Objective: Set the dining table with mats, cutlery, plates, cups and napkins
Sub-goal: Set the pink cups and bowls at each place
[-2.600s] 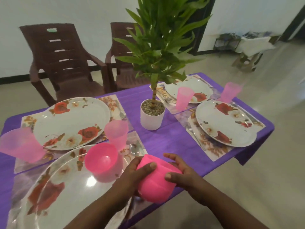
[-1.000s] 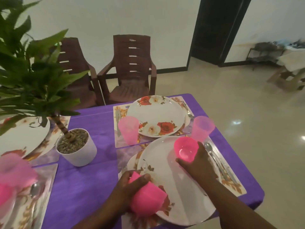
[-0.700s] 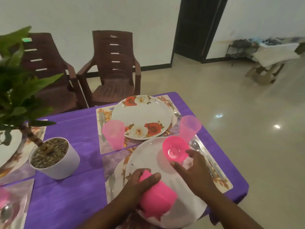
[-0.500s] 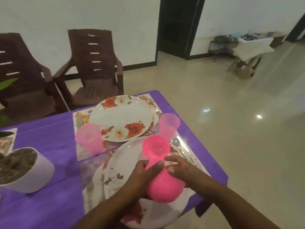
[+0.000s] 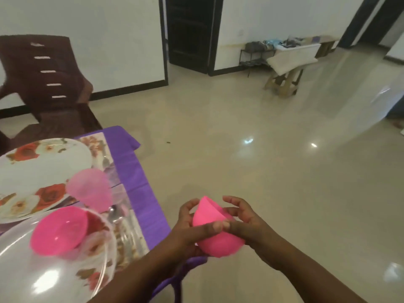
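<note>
My left hand (image 5: 192,228) and my right hand (image 5: 242,221) both grip a stack of bright pink bowls (image 5: 215,235), held bottom-up beyond the table's right edge, over the floor. One bright pink bowl (image 5: 58,231) stands on the near floral plate (image 5: 54,272). A pale pink cup (image 5: 90,189) stands behind it on a floral mat (image 5: 129,235), with a spoon (image 5: 113,214) beside it. A second floral plate (image 5: 41,171) lies farther back on its own mat.
A purple cloth (image 5: 140,193) covers the table, whose right edge and far corner are close to my hands. A brown plastic chair (image 5: 43,84) stands behind the table. Bare tiled floor spreads to the right, with a low bench (image 5: 288,68) and a dark doorway (image 5: 190,31) at the back.
The view has swung right, so the plant and left settings are out of sight. Both hands carried the pink bowl stack off the near plate, out past the table's right edge.
</note>
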